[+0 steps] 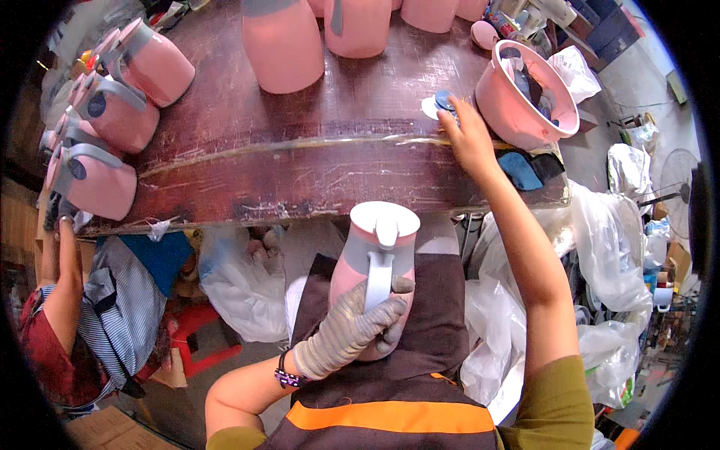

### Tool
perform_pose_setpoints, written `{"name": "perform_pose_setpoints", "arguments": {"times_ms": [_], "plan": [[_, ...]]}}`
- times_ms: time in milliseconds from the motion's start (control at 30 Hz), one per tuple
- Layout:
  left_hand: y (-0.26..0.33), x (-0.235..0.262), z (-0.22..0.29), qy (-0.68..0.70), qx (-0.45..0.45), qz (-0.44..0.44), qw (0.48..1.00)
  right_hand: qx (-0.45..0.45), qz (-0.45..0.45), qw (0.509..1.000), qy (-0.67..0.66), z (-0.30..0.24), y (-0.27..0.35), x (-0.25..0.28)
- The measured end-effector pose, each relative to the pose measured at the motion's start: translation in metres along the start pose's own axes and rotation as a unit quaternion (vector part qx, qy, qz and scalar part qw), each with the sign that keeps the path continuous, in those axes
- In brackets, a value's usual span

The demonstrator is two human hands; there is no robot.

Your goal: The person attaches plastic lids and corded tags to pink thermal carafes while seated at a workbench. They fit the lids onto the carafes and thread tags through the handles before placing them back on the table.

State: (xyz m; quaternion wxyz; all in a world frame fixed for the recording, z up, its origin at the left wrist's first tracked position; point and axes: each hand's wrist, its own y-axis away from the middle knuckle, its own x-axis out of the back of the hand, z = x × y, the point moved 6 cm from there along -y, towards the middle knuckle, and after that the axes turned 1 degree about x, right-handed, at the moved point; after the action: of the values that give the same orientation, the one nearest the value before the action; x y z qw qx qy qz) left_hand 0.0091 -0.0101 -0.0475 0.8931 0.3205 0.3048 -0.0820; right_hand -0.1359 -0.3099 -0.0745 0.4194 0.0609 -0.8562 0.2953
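Observation:
My left hand (352, 330), in a grey knit glove, is closed round the handle and side of a pink jug (347, 274). The jug stands upright on my lap, with a white lid (367, 216), a grey upper band and a pale grey handle (379, 279). My bare right hand (472, 142) reaches over the table's right part. Its thumb and fingers close at the edge of a small blue disc (443, 99). Beside that disc lies a white disc (429, 109). The fingertips partly hide how firmly the blue disc is held.
Pink jugs (281, 52) stand at the table's (300, 180) back, more (105, 180) at the left. A pink tub (495, 105) of dark parts and a blue cloth (520, 171) sit right. Another person's arm (67, 277) is at far left. Plastic bags (495, 322) hang on the right.

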Motion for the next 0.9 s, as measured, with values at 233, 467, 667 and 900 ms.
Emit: {"name": "perform_pose_setpoints", "arguments": {"times_ms": [233,467,667,900], "plan": [[-0.008,0.011,0.001,-0.032,-0.022,0.022,0.999,-0.009,-0.032,0.956,0.293,0.038,-0.035,-0.037],[-0.011,0.034,-0.002,0.139,-0.035,0.098,0.985,0.083,0.257,0.957,0.108,-0.022,-0.019,0.049],[-0.007,0.058,-0.005,-0.006,-0.110,0.110,0.988,-0.072,-0.124,0.976,-0.166,-0.110,0.124,0.050],[-0.002,0.054,0.012,-0.374,-0.156,0.129,0.905,-0.248,-0.295,0.846,-0.368,-0.161,0.176,0.031]]}}
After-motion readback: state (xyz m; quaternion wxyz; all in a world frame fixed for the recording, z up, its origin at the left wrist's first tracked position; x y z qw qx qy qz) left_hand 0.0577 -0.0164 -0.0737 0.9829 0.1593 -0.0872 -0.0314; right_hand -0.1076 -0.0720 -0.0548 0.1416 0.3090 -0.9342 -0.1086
